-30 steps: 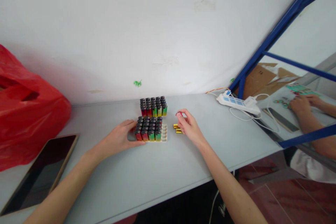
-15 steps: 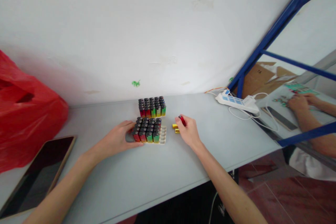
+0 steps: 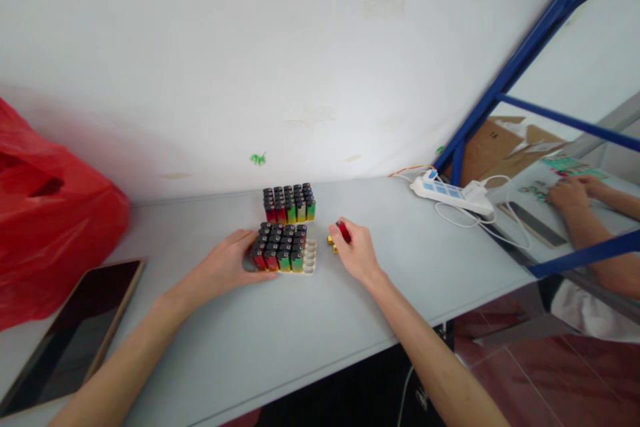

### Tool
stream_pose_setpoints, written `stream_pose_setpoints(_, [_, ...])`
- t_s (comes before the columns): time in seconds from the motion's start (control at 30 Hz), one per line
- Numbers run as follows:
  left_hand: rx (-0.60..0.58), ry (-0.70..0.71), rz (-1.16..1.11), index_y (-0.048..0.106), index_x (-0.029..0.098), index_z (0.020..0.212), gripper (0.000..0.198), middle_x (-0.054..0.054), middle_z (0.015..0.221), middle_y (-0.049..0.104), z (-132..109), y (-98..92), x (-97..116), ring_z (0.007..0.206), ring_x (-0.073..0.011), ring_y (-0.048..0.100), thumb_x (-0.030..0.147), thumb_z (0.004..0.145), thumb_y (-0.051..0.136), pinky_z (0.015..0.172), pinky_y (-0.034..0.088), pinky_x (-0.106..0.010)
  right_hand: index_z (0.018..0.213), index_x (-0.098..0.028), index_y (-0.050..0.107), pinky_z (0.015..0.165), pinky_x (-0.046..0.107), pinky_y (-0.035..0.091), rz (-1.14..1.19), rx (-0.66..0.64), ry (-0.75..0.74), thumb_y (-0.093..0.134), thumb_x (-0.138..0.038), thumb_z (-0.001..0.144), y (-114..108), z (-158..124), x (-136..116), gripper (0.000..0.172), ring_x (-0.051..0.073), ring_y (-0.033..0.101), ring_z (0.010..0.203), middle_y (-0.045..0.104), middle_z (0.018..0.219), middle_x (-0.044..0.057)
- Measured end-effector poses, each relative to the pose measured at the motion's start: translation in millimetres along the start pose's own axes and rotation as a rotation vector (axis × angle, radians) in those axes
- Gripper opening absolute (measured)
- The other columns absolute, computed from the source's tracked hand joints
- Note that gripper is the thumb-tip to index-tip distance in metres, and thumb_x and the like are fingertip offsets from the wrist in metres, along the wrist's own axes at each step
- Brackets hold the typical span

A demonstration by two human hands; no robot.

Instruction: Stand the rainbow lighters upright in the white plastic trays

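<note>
My left hand [image 3: 231,258] is wrapped round the left side of a white slotted tray [image 3: 310,259], its thumb along the front edge. Upright lighters [image 3: 283,259] with black tops and red or green bodies fill most of the tray. The column of slots at its right end is bare. Between the thumb and fingers of my right hand [image 3: 356,247] is a red lighter [image 3: 343,231], held just right of the tray. Small yellow pieces [image 3: 332,241] lie on the table beside those fingers, partly hidden by them.
Another block of upright lighters [image 3: 290,208] stands behind the tray, near the wall. A tablet [image 3: 75,333] and a red plastic bag [image 3: 55,227] are at the left. A white power strip [image 3: 453,195] with cables lies at the right, by a blue frame [image 3: 457,160]. Another person's hands [image 3: 570,193] are beyond it.
My right hand has shifted slightly left, with the red lighter now tipped more upright over the yellow pieces. My left hand stays at the tray, its thumb a little further along the front.
</note>
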State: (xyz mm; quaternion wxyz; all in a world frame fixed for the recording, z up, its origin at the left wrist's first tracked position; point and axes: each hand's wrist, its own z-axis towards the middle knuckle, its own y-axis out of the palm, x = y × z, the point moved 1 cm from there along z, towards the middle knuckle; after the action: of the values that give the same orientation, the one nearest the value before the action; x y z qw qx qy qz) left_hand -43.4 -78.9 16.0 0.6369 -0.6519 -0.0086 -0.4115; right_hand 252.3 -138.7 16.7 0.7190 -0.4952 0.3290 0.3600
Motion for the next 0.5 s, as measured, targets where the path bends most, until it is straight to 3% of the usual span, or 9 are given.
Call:
stream_pose_setpoints(0.1, [-0.031,0.001,0.021,0.071,0.027,0.093,0.05,-0.009,0.103,0.078,0.5,0.0,0.5,0.098,-0.0367,0.074,0.067,0.07,0.088,0.09,0.062,-0.05,0.082,-0.027,0.049,0.061,0.029,0.037,0.031,-0.035,-0.012,0.053,-0.059,0.108,-1.5,0.4,-1.7,0.042,0.015,0.048,0.059,0.052,0.064,-0.005])
stream_pose_setpoints(0.2, [-0.044,0.006,0.016,0.071,0.026,0.097,0.05,-0.01,0.104,0.078,0.4,-1.0,1.3,0.099,-0.036,0.074,0.067,0.073,0.087,0.091,0.062,-0.049,0.098,-0.026,0.057,0.068,0.03,0.047,0.045,-0.104,-0.086,0.048,-0.053,0.113,-1.7,1.5,-1.1,0.032,0.019,0.062,0.074,0.066,0.086,0.002])
stream_pose_setpoints(0.27, [-0.051,0.01,0.013,0.072,0.025,0.099,0.052,-0.01,0.104,0.078,0.3,-0.9,1.1,0.1,-0.0357,0.074,0.068,0.074,0.087,0.091,0.062,-0.049,0.095,-0.026,0.058,0.073,0.031,0.052,0.004,-0.117,-0.146,0.049,-0.051,0.113,-1.4,2.0,0.1,0.032,0.021,0.065,0.085,0.066,0.097,0.006])
stream_pose_setpoints(0.4, [-0.032,0.021,0.013,0.071,0.025,0.099,0.054,-0.011,0.106,0.078,0.3,1.2,-1.7,0.103,-0.0371,0.074,0.07,0.073,0.087,0.092,0.062,-0.049,0.083,-0.026,0.051,0.071,0.031,0.05,-0.078,-0.147,-0.139,0.051,-0.055,0.114,0.8,1.5,3.2,0.042,0.019,0.061,0.074,0.061,0.08,0.001])
stream_pose_setpoints(0.5, [-0.031,0.015,0.013,0.072,0.026,0.098,0.053,-0.011,0.107,0.079,0.0,3.1,-3.9,0.104,-0.0375,0.074,0.07,0.071,0.088,0.091,0.062,-0.048,0.089,-0.026,0.054,0.07,0.031,0.05,-0.044,-0.157,-0.122,0.048,-0.055,0.117,3.0,1.6,6.7,0.04,0.02,0.067,0.074,0.071,0.082,0.002])
